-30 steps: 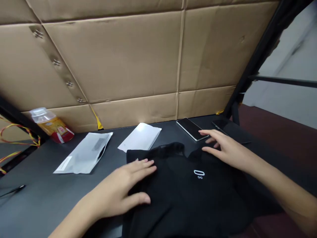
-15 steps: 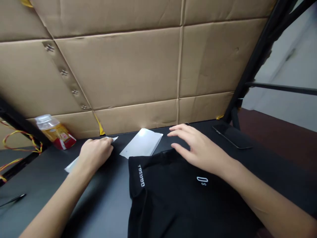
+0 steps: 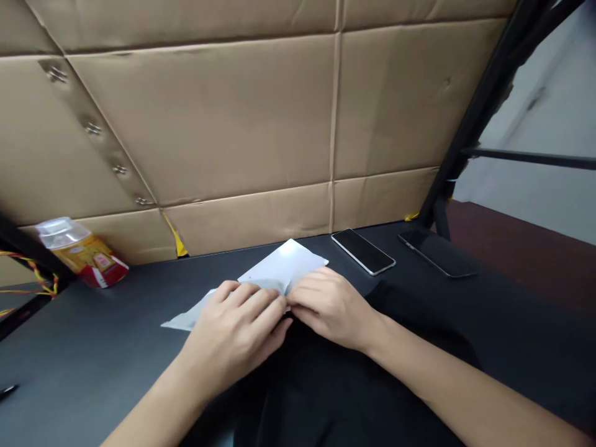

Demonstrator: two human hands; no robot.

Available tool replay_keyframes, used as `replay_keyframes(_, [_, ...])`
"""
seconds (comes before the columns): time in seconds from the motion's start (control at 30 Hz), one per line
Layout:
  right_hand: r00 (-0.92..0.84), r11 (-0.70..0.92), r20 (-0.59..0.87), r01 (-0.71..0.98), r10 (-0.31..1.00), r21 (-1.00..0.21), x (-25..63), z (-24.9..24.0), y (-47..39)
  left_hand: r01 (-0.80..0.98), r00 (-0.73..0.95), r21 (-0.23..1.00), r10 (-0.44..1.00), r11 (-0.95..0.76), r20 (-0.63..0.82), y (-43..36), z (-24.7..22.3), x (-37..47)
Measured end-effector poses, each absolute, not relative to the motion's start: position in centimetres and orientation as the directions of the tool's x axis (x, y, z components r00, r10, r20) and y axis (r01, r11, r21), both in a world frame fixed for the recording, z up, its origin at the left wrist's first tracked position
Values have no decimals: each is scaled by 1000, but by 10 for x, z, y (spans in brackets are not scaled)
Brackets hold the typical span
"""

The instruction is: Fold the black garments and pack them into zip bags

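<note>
My left hand [image 3: 237,329] is closed on a thin, whitish plastic-like packet [image 3: 184,318], whose pointed end sticks out at the left. Fingertips of my right hand [image 3: 330,304] pinch the packet's other end, close against my left fingers. Exactly how the fingers grip is partly hidden. Just behind both hands lies a flat white packet or folded sheet [image 3: 288,261]. Black cloth, seemingly a garment [image 3: 354,391], spreads below my hands and under my right forearm.
Two phones, one with a light edge [image 3: 363,251] and one dark [image 3: 437,253], lie at the back right of the black table [image 3: 116,335]. A red-yellow container with a clear lid [image 3: 86,251] leans at left, near wires [image 3: 41,279]. Cardboard [image 3: 242,124] walls the back.
My left hand has moved right with the whitish packet. My right hand has come left and down, its spread fingers now closed at the packet's end. The light-edged phone is now uncovered.
</note>
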State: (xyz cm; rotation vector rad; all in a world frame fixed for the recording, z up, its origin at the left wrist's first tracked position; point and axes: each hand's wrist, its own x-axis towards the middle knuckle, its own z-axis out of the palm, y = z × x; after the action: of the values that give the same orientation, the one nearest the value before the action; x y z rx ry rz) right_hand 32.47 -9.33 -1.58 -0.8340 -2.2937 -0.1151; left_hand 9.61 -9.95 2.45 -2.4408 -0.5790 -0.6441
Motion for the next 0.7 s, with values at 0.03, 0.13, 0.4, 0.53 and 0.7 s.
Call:
replay_keyframes(0.03, [-566,788,629,602,533,-126,325,-16,-94,511,793,-387,248,-767,556,-100,23,97])
replay_keyframes(0.13, [-561,768,613,629,556,-121,328,-15,-95,503,778,-348,238,-791,582,-96,19,91])
replay_keyframes(0.4, [-362,584,623,789,693,-191,372,5,-82,688,631,-291,349,-665,693,-66,25,38])
replay_keyframes(0.53, [-319,560,608,788,727,-256,382,10,-82,672,627,-239,366,-701,688,-63,21,40])
replay_keyframes(0.7, [-415,743,724,639,551,-200,365,6,-92,566,682,-214,306,-796,665,-74,15,65])
